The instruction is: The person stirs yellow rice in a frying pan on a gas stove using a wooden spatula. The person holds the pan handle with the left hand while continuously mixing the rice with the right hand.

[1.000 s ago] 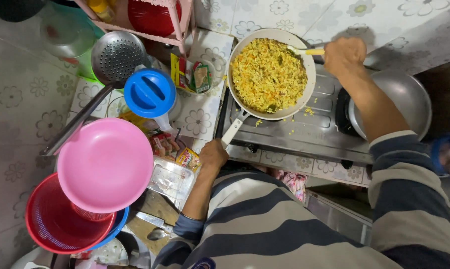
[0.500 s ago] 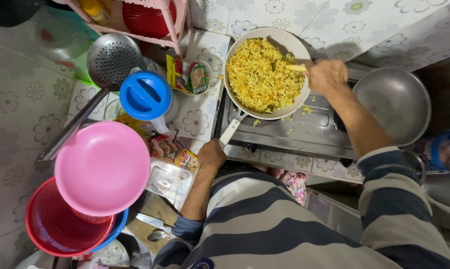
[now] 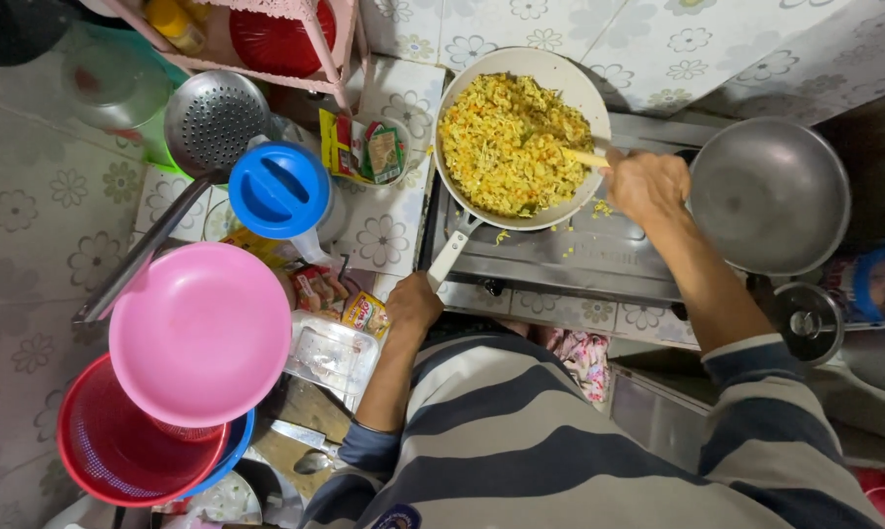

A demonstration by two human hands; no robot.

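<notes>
Your right hand (image 3: 648,186) is clenched around a pale wooden utensil (image 3: 585,158) whose tip sits in the yellow fried noodles (image 3: 506,142). Your left hand (image 3: 415,300) grips the end of the white round frying pan's (image 3: 570,83) handle. The pan rests on a steel stove (image 3: 560,260), beside an empty grey metal wok (image 3: 771,196). A blue-lidded jug (image 3: 278,191) and a pink plastic bowl (image 3: 199,333) sit to your left.

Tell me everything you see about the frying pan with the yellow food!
The frying pan is round and pale cream inside, sitting flat on the metal stove. It is nearly full of yellow fried noodles with orange and green bits. Its light handle points toward the person, whose left hand grips its end. The right hand pokes a pale stirring tool into the food.
</notes>
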